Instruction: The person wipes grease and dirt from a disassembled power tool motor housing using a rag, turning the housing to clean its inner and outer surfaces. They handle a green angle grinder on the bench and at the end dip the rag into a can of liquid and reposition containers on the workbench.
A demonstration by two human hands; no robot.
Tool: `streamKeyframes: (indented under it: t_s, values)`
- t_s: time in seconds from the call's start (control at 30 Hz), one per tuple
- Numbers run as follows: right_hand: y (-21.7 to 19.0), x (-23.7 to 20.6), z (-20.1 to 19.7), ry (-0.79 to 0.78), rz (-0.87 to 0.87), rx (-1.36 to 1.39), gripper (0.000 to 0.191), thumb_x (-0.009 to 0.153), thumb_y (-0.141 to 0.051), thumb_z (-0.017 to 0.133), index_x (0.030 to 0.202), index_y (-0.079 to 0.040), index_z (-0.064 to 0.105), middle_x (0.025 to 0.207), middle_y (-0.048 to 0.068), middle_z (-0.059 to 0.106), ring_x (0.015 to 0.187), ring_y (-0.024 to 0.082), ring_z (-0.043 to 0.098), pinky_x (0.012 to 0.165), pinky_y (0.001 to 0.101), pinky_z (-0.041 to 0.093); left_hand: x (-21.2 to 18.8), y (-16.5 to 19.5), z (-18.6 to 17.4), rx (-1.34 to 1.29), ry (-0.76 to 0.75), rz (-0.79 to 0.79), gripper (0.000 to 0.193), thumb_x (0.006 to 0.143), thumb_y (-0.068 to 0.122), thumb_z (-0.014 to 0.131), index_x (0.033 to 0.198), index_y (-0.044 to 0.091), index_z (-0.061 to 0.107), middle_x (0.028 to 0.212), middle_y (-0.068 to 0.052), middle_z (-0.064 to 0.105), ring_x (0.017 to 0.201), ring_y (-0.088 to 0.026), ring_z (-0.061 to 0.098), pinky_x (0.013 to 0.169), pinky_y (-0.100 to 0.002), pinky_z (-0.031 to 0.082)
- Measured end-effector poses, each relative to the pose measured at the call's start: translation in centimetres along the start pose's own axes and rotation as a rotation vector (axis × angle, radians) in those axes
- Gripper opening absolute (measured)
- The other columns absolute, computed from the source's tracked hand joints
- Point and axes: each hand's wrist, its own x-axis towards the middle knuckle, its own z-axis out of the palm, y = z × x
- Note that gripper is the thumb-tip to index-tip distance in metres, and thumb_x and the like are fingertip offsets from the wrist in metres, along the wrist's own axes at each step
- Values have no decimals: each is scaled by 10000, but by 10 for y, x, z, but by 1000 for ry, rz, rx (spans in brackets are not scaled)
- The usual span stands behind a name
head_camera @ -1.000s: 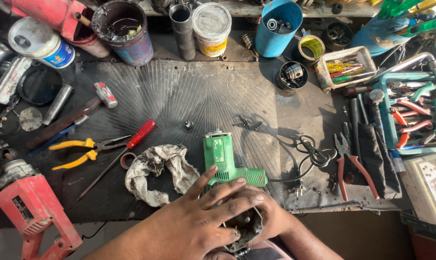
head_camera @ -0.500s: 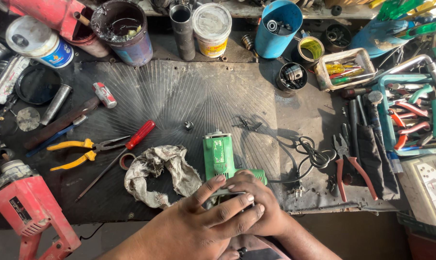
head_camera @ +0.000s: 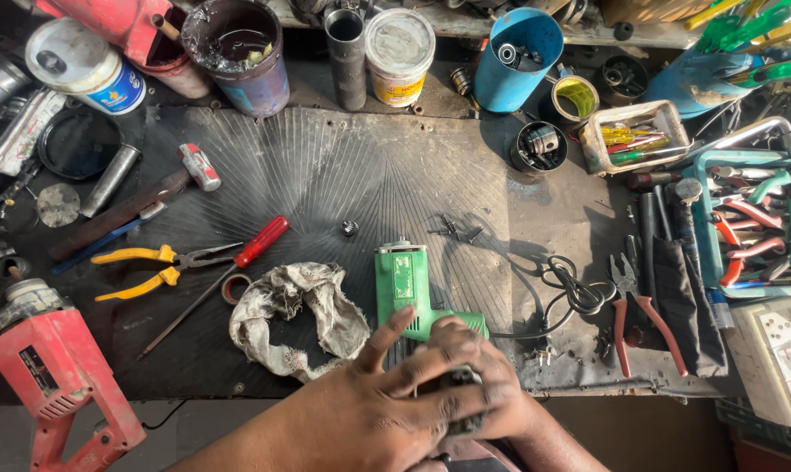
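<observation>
Green drill (head_camera: 406,288) lying lengthwise away from body, handle end nearest. Left hand (head_camera: 386,411) over right hand (head_camera: 487,385), fingers of both closed round its dark rear part.

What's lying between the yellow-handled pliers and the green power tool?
In the head view, a crumpled dirty rag lies between the yellow-handled pliers and the green power tool, with a red-handled screwdriver crossing just beside the pliers.

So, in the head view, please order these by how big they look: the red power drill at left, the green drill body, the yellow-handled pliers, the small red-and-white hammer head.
1. red power drill, partly cut off by the frame
2. green drill body, partly under the hands
3. yellow-handled pliers
4. small red-and-white hammer head
</observation>
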Motion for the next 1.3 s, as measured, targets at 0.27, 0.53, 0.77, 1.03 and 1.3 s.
streamKeyframes:
  t_s: [0.27, 0.53, 0.77, 1.03, 1.3]
  values:
    - [-2, 5, -6, -93, -14, 57, 628, 789, -325, 910, 1315, -85, 666, 1289, 103, 656, 1266, 322, 628, 1171, 537, 473, 9, 3, -3, 214, 43, -42, 551, 1014, 502, 572, 1488, 223, 607, 1604, 91, 435, 1601, -234, 164, 1314, -633, 40]
    - [5, 2, 2, -32, 189, 202, 728, 782, -345, 948, 1361, -96, 583, 1278, 126, 619, 1260, 317, 649, 1081, 499, 570, 10, -2, -15, 202, -14, -30, 566, 1027, 527, 509, 1492, 214, 578, 1637, 26, 416, 1606, -283, 94, 1250, -644, 18]
    - [18, 0, 1, 61, 151, 180, 920, 713, -355, 974, 1443, -35, 514, 1404, 155, 618, 1342, 328, 601, 1149, 469, 490, -15, -30, -37, 137, 40, -28, 517, 996, 605, 506, 1359, 293, 703, 1632, -21, 427, 1552, -305, 192, 1191, -655, 54]
    - [22, -1, 2, 73, 282, 297, 918, 676, -277, 997, 1406, 7, 517, 1385, 169, 599, 1298, 304, 590, 1102, 423, 489, -34, -177, -26, -1195, 634, -605, 992, 920, 773, 462, 1644, 117, 291, 773, -39, 655, 585, -108, 518, 562, -274, 418]
    - [19, 0, 4, 24, 315, 283, 917, 662, -267, 1008, 1392, 14, 531, 1374, 163, 604, 1297, 288, 595, 1100, 404, 488, -20, -291, -10, -1993, 1206, -157, 1049, 879, 833, 446, 1603, 75, 411, 855, -27, 534, 622, -119, 388, 578, -264, 323]
